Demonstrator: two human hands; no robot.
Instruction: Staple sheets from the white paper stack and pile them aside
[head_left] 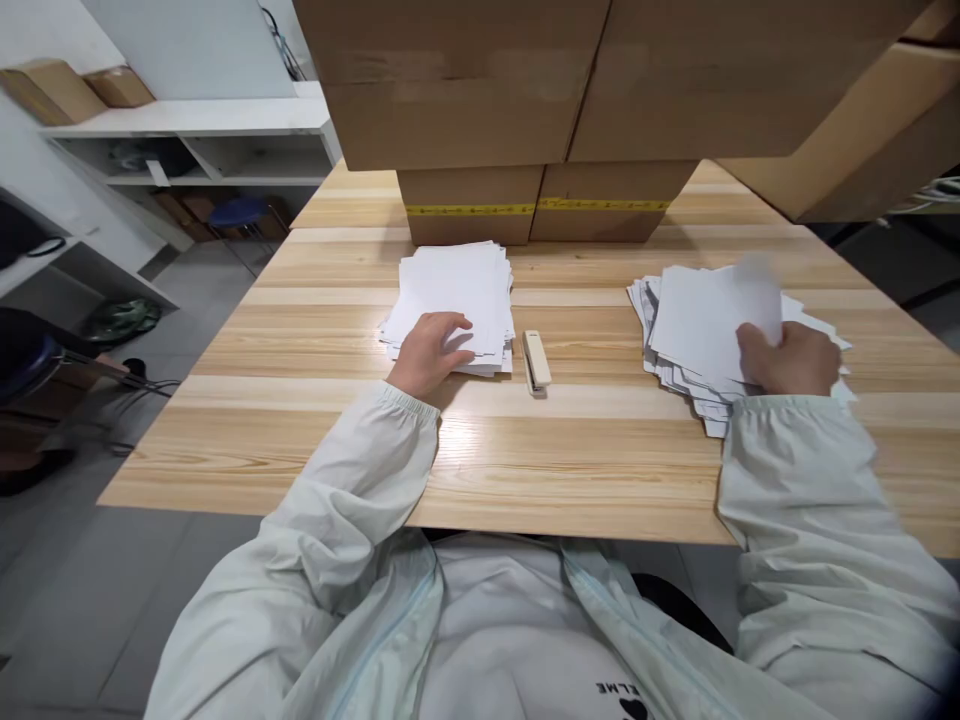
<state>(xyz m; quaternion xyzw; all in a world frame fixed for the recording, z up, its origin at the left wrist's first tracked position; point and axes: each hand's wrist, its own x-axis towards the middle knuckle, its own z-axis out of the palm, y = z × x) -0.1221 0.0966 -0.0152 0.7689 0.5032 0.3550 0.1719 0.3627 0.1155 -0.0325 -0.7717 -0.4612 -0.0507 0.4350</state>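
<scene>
Left hand [429, 352] flat and open on neat stack [455, 300], right hand [793, 358] pinching blurred sheet [752, 300] off loose pile [701, 335] on table [525, 450], stapler [535, 361] between: risk of pile sliding, 2 sheets lifting together.

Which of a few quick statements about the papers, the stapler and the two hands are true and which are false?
1. The left hand rests on the neat paper stack. True.
2. The stapler lies between the two paper piles. True.
3. The right hand holds the stapler. False: it is at a sheet on the loose paper pile.
4. The cardboard boxes stand on the floor. False: they stand on the wooden table.
</scene>
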